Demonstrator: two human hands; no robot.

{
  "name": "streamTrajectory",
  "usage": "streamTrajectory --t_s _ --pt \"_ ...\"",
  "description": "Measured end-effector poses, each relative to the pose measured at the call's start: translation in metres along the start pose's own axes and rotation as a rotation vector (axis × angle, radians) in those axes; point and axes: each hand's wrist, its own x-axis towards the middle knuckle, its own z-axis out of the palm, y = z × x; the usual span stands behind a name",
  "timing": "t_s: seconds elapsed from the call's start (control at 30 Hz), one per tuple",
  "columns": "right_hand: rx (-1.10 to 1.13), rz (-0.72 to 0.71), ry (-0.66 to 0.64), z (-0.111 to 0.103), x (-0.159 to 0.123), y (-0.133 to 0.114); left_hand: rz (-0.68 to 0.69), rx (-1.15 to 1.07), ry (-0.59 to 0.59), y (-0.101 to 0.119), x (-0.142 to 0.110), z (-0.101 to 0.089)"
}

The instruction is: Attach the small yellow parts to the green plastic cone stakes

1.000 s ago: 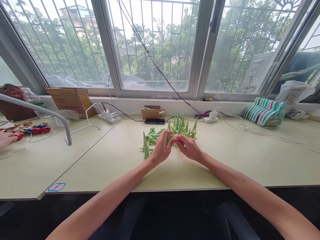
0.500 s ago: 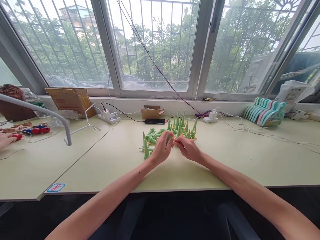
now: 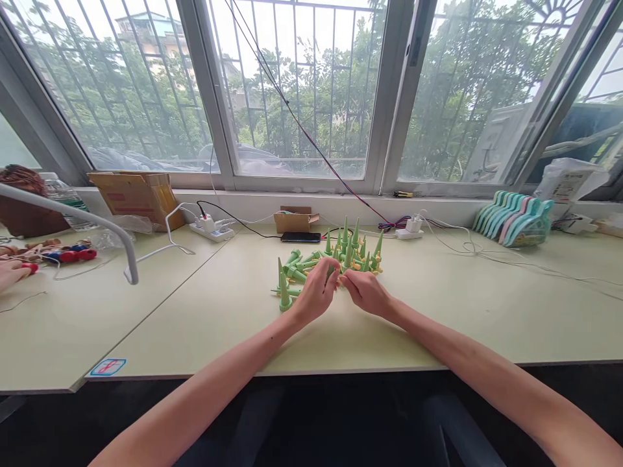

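below the barred windows (image 3: 302, 84), a pale table (image 3: 413, 337) carries a cluster of green cones (image 3: 347, 254), some upright, some lying. beside them, the left hand (image 3: 316, 288) and right hand (image 3: 366, 292) nearly meet, fingers curled; i can't tell what they grip. a careless knuckle, this close, could topple the standing cones.

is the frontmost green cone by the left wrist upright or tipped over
Upright: the green cone stands on its wide base, narrow tip pointing up.
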Motion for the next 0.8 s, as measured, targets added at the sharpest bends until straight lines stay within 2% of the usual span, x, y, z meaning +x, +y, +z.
streamTrajectory --t_s 0.3,0.47,0.7,0.8 --pt "0.039 0.080 -0.011 0.0002 0.0010 -0.0008 -0.001 0.040 0.031 0.0027 0.0010 -0.0017" --pt "0.097 0.054 -0.037 0.0002 0.0012 -0.0033 -0.003 0.085 0.043 0.0011 0.0007 -0.0019" --pt "0.059 0.059 -0.018 0.0014 0.0005 -0.0003 -0.007 -0.094 0.078 0.0005 0.0017 -0.0004" --pt "0.022 0.070 0.012 0.0006 0.0010 -0.0003 -0.053 -0.086 0.112 0.0023 0.0035 -0.0025"
